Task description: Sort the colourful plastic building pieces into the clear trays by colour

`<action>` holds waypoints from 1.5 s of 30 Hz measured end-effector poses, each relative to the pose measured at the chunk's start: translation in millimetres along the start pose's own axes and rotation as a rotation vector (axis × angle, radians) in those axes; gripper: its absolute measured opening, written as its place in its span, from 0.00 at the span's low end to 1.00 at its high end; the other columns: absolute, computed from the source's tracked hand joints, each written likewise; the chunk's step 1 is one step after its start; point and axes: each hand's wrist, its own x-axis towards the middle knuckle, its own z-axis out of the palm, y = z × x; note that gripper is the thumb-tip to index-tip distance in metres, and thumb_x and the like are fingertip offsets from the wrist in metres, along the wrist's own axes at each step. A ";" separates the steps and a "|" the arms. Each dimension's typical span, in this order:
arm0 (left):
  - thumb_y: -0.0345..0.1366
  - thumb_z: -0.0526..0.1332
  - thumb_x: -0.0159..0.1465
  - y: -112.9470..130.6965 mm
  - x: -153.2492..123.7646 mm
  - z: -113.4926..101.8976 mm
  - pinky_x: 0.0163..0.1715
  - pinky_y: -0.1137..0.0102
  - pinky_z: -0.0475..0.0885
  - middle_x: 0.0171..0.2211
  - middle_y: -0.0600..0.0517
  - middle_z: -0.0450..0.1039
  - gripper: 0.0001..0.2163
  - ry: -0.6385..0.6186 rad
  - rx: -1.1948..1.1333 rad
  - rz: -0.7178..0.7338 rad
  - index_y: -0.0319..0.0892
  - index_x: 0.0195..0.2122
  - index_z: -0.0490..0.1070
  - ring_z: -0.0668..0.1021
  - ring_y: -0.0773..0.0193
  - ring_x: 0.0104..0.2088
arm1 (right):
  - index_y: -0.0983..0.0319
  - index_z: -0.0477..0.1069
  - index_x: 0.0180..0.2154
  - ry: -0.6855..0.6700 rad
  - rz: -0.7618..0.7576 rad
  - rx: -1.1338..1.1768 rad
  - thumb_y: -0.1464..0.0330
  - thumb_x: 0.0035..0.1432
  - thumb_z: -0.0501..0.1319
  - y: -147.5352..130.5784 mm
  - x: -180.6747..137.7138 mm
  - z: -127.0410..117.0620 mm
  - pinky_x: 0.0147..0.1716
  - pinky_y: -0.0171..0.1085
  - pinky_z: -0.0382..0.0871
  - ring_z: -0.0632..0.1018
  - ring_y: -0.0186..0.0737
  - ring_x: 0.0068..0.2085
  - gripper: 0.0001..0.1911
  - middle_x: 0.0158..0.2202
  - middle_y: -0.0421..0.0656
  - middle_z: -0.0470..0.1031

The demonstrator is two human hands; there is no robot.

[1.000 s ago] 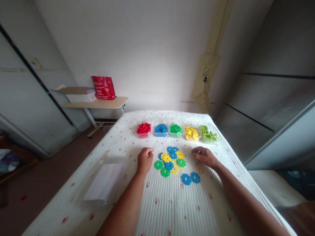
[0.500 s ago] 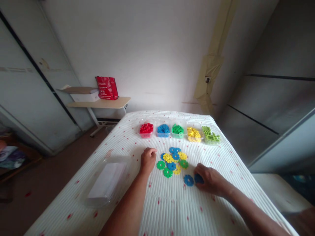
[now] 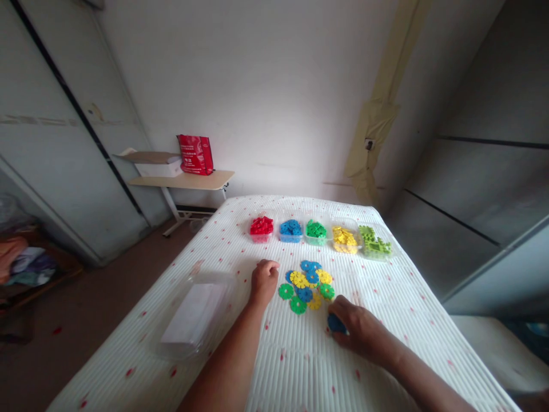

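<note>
My right hand [image 3: 357, 326] is low over the table, its fingers and thumb closed on blue notched discs [image 3: 337, 324]; how many it holds is hidden. Left of it lies a loose pile of snowflake-like plastic discs: green discs [image 3: 298, 305], yellow discs [image 3: 299, 279] and blue discs [image 3: 305, 294], several overlapping. At the pile's left side my left hand [image 3: 264, 281] rests on the cloth, fingers curled, with nothing seen in it.
Behind the pile stand clear tubs of red pieces [image 3: 261, 226], blue pieces [image 3: 290, 229], green pieces [image 3: 316, 230], yellow pieces [image 3: 344, 236] and light-green pieces [image 3: 374, 240]. A clear plastic tray [image 3: 195, 315] holding white paper lies at left on the ribbed tablecloth [image 3: 295, 366].
My right hand has moved left to the single blue disc that lay beside it, and that disc no longer shows apart from the hand. My left hand stays by the pile. The view has shifted slightly.
</note>
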 end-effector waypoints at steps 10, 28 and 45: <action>0.20 0.54 0.52 -0.5 0.5 1.2 0.39 0.70 0.69 0.30 0.51 0.74 0.11 0.008 -0.005 0.011 0.40 0.28 0.73 0.75 0.66 0.34 | 0.62 0.68 0.36 -0.005 -0.099 -0.208 0.68 0.49 0.57 -23.0 46.2 -51.9 0.27 0.32 0.60 0.74 0.37 0.32 0.10 0.37 0.44 0.72; 0.21 0.54 0.54 -1.7 1.4 1.1 0.40 0.72 0.69 0.31 0.52 0.75 0.11 -0.029 0.003 0.033 0.41 0.29 0.73 0.76 0.67 0.35 | 0.63 0.73 0.38 0.571 0.060 -0.236 0.66 0.62 0.47 14.9 126.4 -51.7 0.29 0.31 0.61 0.75 0.36 0.32 0.17 0.37 0.46 0.75; 0.23 0.54 0.53 8.6 -4.9 -1.0 0.41 0.71 0.69 0.34 0.51 0.74 0.12 -0.152 0.069 0.104 0.41 0.33 0.74 0.74 0.66 0.37 | 0.61 0.69 0.28 0.562 0.180 0.156 0.62 0.57 0.47 70.3 66.1 4.5 0.33 0.35 0.65 0.73 0.39 0.31 0.16 0.29 0.45 0.73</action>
